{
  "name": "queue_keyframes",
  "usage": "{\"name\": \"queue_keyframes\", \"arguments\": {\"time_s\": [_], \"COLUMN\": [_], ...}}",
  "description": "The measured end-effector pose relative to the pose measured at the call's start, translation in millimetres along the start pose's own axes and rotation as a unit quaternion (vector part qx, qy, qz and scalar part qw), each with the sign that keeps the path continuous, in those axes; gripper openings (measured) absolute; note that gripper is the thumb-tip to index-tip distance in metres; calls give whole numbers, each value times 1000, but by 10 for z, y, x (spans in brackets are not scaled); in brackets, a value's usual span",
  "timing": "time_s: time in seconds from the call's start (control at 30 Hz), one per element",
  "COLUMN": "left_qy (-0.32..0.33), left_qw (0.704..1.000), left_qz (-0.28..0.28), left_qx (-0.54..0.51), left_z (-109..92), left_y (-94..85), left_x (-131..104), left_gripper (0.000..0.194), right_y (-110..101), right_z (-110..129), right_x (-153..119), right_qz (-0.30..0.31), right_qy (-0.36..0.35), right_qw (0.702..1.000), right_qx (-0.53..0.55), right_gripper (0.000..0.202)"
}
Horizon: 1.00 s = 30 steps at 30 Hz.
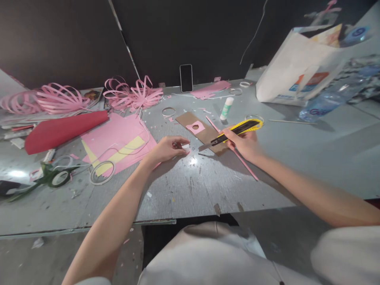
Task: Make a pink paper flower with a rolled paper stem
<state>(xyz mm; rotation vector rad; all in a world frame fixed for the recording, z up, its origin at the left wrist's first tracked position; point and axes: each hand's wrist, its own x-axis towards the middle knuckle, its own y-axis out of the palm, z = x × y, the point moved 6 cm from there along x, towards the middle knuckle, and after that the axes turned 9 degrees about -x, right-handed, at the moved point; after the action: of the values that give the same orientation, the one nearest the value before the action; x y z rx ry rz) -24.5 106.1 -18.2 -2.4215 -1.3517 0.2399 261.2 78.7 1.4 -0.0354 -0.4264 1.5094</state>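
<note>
Grey tabletop [178, 202]: right hand [245, 145] grips a yellow-and-black cutter [244, 127], blade [205, 147] bared; left hand [170, 149] pinches a small white piece [186, 147].

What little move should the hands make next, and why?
Perhaps the right hand should turn the yellow knife slightly aside, because its blade is out and points toward the left hand, which seems to pinch a small white piece.
</note>
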Motion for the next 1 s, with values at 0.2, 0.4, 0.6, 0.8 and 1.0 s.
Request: {"name": "queue_keyframes", "arguments": {"time_s": [0.2, 0.4, 0.6, 0.8, 1.0], "left_qy": [9, 18, 21, 17, 30], "left_qw": [1000, 1000, 1000, 1000, 997], "left_qz": [7, 10, 20, 17, -58], "left_qx": [-3, 5, 7, 5, 28], "left_z": [48, 16, 7, -55, -217], "left_y": [31, 44, 79, 39, -187], "left_x": [36, 30, 15, 3, -48], "left_gripper": [38, 36, 35, 38, 31], "right_y": [10, 9, 9, -7, -8], "right_z": [21, 48, 21, -20, 11], "right_x": [-12, -23, -11, -12, -10], "right_qz": [1, 4, 6, 4, 0], "right_qy": [9, 13, 10, 8, -7], "right_qw": [1000, 1000, 1000, 1000, 1000], "right_qx": [-1, -6, 0, -17, -13], "right_gripper": [48, 47, 46, 45, 47]}}
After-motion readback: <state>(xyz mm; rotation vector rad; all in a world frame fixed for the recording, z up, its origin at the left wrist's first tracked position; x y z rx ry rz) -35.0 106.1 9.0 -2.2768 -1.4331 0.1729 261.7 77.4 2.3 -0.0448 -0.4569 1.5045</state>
